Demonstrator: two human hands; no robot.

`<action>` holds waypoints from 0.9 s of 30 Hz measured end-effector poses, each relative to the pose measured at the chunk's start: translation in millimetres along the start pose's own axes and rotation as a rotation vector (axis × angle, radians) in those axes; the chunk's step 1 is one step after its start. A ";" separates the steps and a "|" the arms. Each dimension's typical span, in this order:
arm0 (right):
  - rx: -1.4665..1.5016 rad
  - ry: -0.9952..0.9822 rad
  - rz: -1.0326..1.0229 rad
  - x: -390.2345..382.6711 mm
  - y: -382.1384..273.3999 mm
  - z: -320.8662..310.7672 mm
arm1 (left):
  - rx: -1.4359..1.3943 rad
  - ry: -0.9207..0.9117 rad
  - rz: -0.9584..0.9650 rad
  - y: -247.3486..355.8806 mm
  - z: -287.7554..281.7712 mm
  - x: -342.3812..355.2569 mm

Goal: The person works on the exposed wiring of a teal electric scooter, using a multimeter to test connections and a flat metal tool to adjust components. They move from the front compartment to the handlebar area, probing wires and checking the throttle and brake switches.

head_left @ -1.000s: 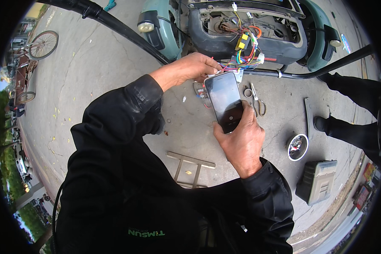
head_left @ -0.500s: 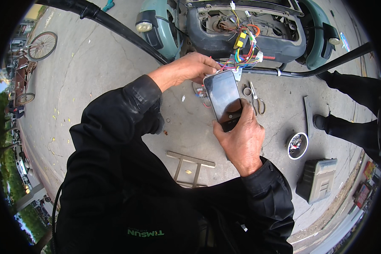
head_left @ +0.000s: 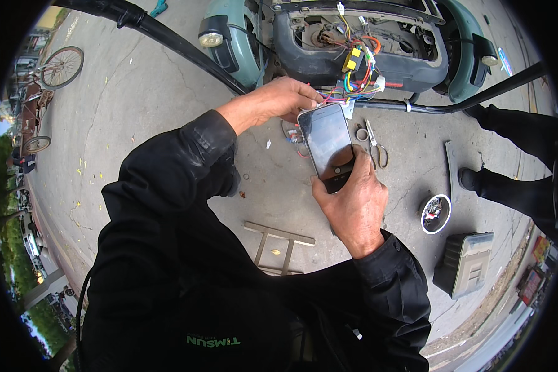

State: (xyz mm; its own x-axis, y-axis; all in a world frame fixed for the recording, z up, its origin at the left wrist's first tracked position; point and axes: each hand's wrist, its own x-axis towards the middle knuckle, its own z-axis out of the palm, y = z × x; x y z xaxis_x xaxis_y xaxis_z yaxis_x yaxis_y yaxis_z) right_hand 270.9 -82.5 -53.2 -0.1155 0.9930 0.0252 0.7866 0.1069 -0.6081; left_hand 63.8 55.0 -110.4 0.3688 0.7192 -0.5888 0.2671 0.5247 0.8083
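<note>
My right hand (head_left: 354,208) grips the lower end of a smartphone (head_left: 328,139), with the thumb at its left edge and fingers along its right. The phone's glossy dark screen faces up and carries reflections. At its top left corner, my left hand (head_left: 273,102) is closed, pinching thin coloured wires (head_left: 336,94); its fingertips are partly hidden. These wires belong to a harness with white connectors (head_left: 380,82) and a yellow-and-black block (head_left: 352,60). The harness hangs out of the open dark body of a vehicle (head_left: 359,68) with green fenders (head_left: 245,49).
Scissors (head_left: 378,146) and a tape roll (head_left: 361,134) lie right of the phone. Farther right are a flat metal bar (head_left: 451,170), a bowl of small parts (head_left: 429,224), a grey box (head_left: 465,265) and a person's dark-clad legs (head_left: 514,136). A metal frame (head_left: 282,234) lies below.
</note>
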 end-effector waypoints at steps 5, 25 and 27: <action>0.009 0.003 0.004 -0.5 0.5 0.5 | -0.029 -0.011 -0.003 2.5 1.3 -1.5; 0.007 0.100 0.311 19.9 30.5 -27.7 | 0.843 0.390 0.428 39.4 -10.6 15.6; 0.024 0.112 0.305 20.4 31.5 -28.7 | 1.001 0.435 0.473 37.8 -10.5 16.2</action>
State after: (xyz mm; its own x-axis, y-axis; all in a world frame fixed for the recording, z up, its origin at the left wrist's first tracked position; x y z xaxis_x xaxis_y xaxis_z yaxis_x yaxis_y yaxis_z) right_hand 310.7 -57.4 -49.1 0.1915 0.9786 -0.0749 0.7603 -0.1961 -0.6192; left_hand 70.6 91.2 -89.5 0.3363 0.9414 -0.0271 0.8337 -0.2842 0.4734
